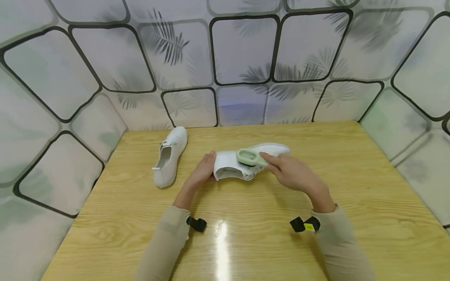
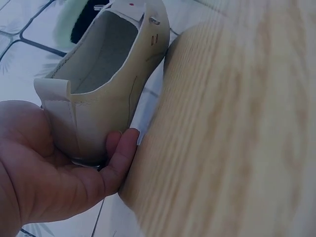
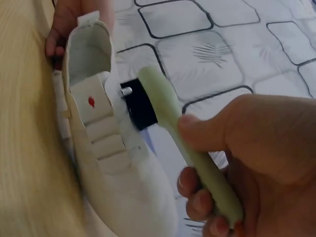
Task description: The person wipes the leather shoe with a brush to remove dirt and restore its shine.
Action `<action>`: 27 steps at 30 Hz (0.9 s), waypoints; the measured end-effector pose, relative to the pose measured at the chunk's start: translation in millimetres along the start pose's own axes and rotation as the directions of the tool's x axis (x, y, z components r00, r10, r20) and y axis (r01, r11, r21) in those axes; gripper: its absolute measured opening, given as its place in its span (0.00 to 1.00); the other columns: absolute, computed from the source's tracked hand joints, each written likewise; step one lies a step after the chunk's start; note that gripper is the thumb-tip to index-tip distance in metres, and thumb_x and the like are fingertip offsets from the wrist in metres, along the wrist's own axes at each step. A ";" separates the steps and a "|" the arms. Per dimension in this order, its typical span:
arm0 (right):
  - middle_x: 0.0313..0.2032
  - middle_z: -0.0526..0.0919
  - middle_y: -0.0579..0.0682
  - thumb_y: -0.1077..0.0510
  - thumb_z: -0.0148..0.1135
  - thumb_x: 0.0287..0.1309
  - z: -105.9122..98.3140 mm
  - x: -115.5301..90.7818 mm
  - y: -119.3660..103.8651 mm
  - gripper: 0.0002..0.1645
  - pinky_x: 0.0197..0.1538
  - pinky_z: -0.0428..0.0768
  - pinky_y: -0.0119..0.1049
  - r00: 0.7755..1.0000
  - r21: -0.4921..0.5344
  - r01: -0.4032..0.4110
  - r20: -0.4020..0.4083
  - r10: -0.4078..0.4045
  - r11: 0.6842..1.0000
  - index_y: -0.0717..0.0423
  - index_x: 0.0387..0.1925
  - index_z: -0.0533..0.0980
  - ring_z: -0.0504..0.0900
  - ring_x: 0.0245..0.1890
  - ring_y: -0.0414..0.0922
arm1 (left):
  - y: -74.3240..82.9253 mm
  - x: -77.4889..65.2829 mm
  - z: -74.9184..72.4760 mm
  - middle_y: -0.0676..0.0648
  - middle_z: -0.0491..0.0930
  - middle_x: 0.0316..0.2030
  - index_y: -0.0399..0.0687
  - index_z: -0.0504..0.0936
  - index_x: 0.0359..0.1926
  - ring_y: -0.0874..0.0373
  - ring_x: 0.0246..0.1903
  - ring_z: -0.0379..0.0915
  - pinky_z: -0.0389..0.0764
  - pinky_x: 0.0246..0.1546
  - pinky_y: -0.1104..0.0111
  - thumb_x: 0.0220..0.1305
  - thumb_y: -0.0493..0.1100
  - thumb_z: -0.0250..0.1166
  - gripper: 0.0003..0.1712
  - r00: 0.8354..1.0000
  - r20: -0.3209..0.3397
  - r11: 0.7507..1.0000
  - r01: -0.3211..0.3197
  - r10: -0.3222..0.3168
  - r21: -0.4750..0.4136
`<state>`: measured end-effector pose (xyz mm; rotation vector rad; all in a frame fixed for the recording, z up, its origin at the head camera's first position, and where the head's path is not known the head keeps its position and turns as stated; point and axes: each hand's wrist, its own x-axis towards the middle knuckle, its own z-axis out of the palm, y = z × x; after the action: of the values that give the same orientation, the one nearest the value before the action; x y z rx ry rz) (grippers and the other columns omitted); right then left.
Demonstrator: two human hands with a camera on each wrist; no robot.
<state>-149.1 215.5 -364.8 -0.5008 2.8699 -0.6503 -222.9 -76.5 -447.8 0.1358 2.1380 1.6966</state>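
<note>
A white shoe [image 1: 224,159] lies tipped on its side on the table, its opening facing me and its toe to the right. My left hand [image 1: 203,168] holds it by the heel, thumb and fingers around the back as the left wrist view shows. In my right hand [image 1: 295,173] is a pale green brush [image 1: 248,156], gripped by its handle. Its dark bristles [image 3: 140,104] are against the side of the shoe near the lacing. A small red mark [image 3: 91,101] shows on the tongue.
The other white shoe [image 1: 180,141] stands upright on the wooden table [image 1: 123,218] at the left, toe pointing away. Patterned wall covering [image 1: 242,50] rises behind the table's far edge and along both sides. Dark straps [image 1: 197,224] are on both wrists.
</note>
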 end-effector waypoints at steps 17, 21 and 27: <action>0.36 0.77 0.61 0.51 0.45 0.77 18.4 8.1 -28.5 0.31 0.19 0.64 0.38 0.987 -0.136 -0.134 -0.106 0.120 0.982 0.55 0.75 0.58 0.66 0.18 0.46 | 1.2 -3.8 -0.8 0.38 0.67 0.47 0.34 0.64 0.60 0.53 0.34 0.70 0.76 0.28 0.69 0.80 0.60 0.32 0.33 1.000 -0.018 1.000 0.017 -0.017 0.007; 0.33 0.77 0.58 0.50 0.46 0.77 31.3 13.7 -44.4 0.31 0.19 0.65 0.36 0.996 -0.125 -0.046 -0.086 0.035 0.991 0.56 0.74 0.60 0.67 0.18 0.45 | 0.3 -4.5 -2.7 0.38 0.68 0.46 0.36 0.64 0.60 0.53 0.33 0.70 0.76 0.28 0.69 0.80 0.60 0.31 0.33 0.999 -0.031 1.000 0.023 -0.023 0.006; 0.31 0.75 0.59 0.50 0.47 0.77 45.8 20.1 -60.9 0.30 0.16 0.64 0.37 0.989 -0.179 -0.056 -0.147 0.030 0.982 0.56 0.73 0.62 0.66 0.14 0.45 | 5.3 -6.6 -4.0 0.39 0.69 0.43 0.35 0.63 0.62 0.54 0.33 0.70 0.78 0.30 0.66 0.80 0.59 0.29 0.33 0.999 -0.021 0.999 0.033 -0.033 0.000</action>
<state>-140.1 138.7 -380.3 -0.4304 3.0856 -0.4339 -219.3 -80.9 -440.4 0.0822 2.1444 1.6860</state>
